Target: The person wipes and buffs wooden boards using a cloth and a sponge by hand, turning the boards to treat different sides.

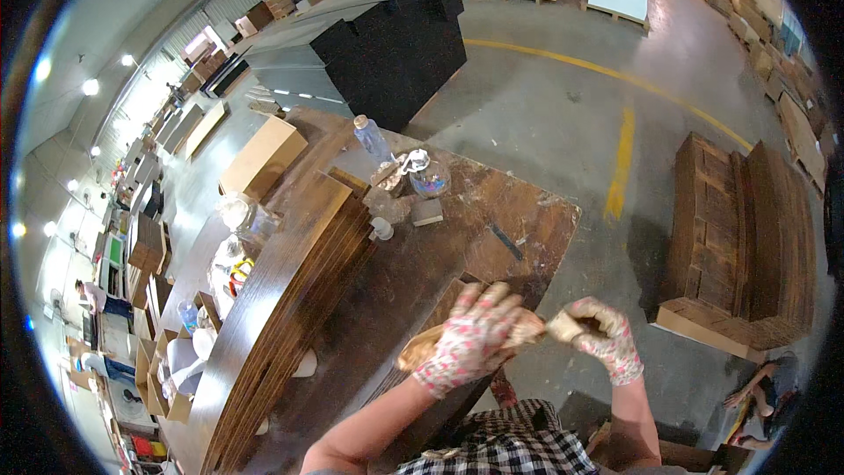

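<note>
My left hand (475, 334), in a white glove with pink spots, lies across a crumpled tan cloth (422, 349), which shows on both sides of the palm. Its fingers reach forward over the cloth and are slightly blurred. Under them is a narrow dark-brown wooden piece (437, 312) near the bench's front edge. My right hand (602, 339), in a matching glove with worn, stained fingertips, is raised past the bench edge. Its fingers curl toward the thumb beside the cloth's right end; whatever they may pinch cannot be made out.
A tall stack of curved brown boards (290, 299) stands left on the workbench (536, 211). Farther back are a bottle (372, 138), a round jar (431, 179) and a small block (427, 212). Brown panels (712, 220) are stacked at right; another person (760, 396) is at lower right.
</note>
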A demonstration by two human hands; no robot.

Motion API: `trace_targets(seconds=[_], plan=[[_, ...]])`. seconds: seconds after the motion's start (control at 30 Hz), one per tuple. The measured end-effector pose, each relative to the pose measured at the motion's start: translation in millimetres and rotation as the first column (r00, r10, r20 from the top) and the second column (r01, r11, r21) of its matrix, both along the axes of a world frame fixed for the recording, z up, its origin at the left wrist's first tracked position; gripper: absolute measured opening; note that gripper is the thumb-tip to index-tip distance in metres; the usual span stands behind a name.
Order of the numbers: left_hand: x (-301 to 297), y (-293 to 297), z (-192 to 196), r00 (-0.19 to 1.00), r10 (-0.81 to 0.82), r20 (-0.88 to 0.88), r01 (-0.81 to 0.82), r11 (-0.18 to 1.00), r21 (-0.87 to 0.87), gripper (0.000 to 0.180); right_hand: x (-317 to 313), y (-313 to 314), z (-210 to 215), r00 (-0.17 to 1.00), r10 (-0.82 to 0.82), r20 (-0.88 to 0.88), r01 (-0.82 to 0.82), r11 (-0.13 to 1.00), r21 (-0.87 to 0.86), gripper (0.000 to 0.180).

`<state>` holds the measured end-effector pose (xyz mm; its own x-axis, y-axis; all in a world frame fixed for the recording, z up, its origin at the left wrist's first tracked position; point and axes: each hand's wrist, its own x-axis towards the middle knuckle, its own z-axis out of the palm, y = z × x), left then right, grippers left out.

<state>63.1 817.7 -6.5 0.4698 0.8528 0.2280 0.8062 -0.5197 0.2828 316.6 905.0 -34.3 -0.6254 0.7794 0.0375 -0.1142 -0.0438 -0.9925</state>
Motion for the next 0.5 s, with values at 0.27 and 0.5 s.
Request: trace_targets(seconds=[0.27,0.5], plan=[[-34,8,1,0.907,0.418,-0.05,-0.42,0.894,-0.153,0.044,-124,-40,32,0.475,0.855,-0.211,-0.812,0.518,0.27,0.032],[-59,10,-15,0.432,0.635,0.641,-0.381,0.772,-0.509,0.043,-150,-55,31,0.501,0.86,-0.103,-0.859,0.508,0.067,0.027]])
